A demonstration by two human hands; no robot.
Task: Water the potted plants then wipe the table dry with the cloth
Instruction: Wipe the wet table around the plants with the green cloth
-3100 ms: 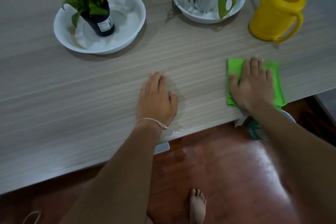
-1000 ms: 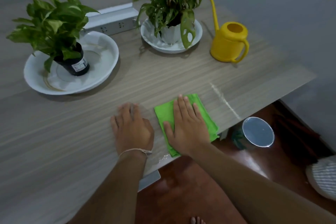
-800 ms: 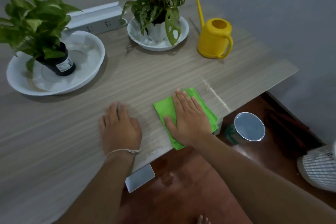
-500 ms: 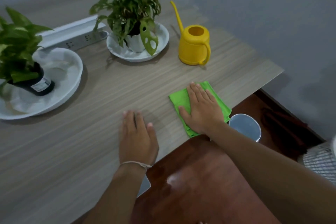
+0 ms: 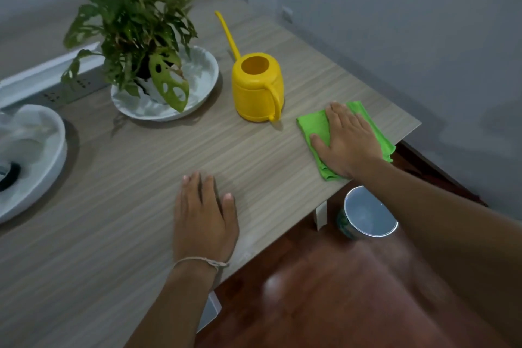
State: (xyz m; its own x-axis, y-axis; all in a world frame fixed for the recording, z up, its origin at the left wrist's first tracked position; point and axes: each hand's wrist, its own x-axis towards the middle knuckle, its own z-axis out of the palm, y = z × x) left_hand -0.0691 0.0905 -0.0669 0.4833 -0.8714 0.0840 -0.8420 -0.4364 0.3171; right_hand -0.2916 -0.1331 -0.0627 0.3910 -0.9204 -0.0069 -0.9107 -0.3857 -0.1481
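Pressing hand: the right hand [image 5: 348, 143] lies flat, fingers spread, on the cloth [image 5: 316, 126].
Cloth position: near the table's [image 5: 127, 178] right corner, close to the front edge, just beside the watering can [image 5: 255, 87]; under the right hand and well apart from the left hand [image 5: 203, 217].
Resting hand: the left hand lies open, palm down, on bare tabletop, holding nothing.
Cloth look: bright green, folded into a rough rectangle, edges showing around the hand.
Plant: leafy, in a white dish [image 5: 197, 85] left of the can.
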